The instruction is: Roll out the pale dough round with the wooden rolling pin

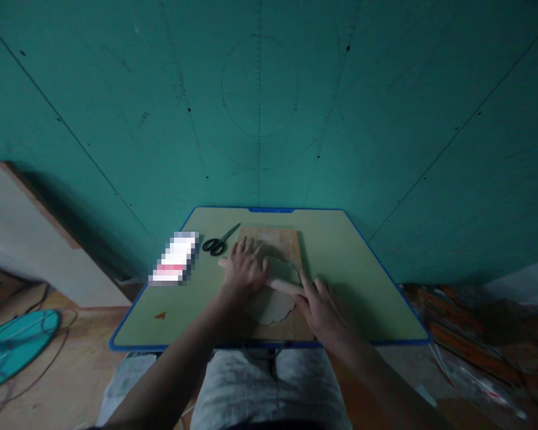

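Rolling pin point(284, 286), pale and slender, lying aslant across a dough-like sheet point(269, 307) on a wooden board point(269, 235), near the middle of the tabletop point(367, 292). Left hand point(246, 267): fingers spread wide over the pin's left part, palm down. Right hand point(323, 304): thumb and forefinger either side of the pin's right end; whether they grip cannot be told. Pin: probably light, stiff and smooth, best handled near both ends. Sheet: thin, ragged-edged, presumably soft and easily torn; best supported from beneath, over a broad area. Black-handled scissors point(217, 243): beside the board's far left corner. Small orange triangular piece point(160, 315): near left on the tabletop. Containers: brown box-like item point(2, 291) at the left edge, contents hidden.
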`<state>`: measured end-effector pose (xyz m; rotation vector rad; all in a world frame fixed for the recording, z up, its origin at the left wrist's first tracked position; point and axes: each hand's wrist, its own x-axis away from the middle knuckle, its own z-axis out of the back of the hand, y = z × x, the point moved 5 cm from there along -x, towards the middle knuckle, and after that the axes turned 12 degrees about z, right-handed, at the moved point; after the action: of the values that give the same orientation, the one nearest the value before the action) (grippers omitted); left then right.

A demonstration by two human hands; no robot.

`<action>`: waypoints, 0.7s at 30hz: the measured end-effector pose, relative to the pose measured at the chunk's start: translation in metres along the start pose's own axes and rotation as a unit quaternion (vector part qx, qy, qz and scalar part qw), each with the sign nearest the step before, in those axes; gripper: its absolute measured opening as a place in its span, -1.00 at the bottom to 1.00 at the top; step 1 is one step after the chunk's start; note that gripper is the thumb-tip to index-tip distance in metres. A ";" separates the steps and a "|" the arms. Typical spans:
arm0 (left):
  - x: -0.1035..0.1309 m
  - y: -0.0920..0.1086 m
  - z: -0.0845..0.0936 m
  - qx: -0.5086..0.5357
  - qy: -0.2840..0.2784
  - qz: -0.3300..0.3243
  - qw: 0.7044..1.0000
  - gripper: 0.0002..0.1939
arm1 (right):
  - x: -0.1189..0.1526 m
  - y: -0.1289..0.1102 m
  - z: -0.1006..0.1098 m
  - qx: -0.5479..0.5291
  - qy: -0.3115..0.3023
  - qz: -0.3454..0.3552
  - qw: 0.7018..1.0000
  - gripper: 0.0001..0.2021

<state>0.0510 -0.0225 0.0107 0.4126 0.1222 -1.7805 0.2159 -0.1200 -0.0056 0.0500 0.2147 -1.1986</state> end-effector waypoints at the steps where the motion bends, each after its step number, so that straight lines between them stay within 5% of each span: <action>1: -0.006 0.001 -0.003 -0.009 -0.018 0.011 1.000 -0.59 | -0.003 0.002 0.001 0.009 -0.019 -0.012 1.000 -0.47; 8: -0.039 0.012 -0.010 -0.002 -0.061 0.056 0.997 -0.55 | -0.023 0.029 0.002 -0.004 -0.066 -0.048 0.997 -0.42; 13: -0.056 0.023 -0.020 -0.009 -0.121 -0.003 0.993 -0.65 | -0.035 0.039 0.002 -0.016 -0.097 -0.017 0.995 -0.53; 21: -0.095 0.031 -0.029 0.024 -0.067 0.043 0.996 -0.58 | -0.063 0.059 0.003 0.060 -0.128 -0.014 0.990 -0.70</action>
<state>0.1055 0.0659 0.0202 0.3264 -0.0338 -1.7226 0.2494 -0.0414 0.0048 -0.0030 -0.0831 -1.2325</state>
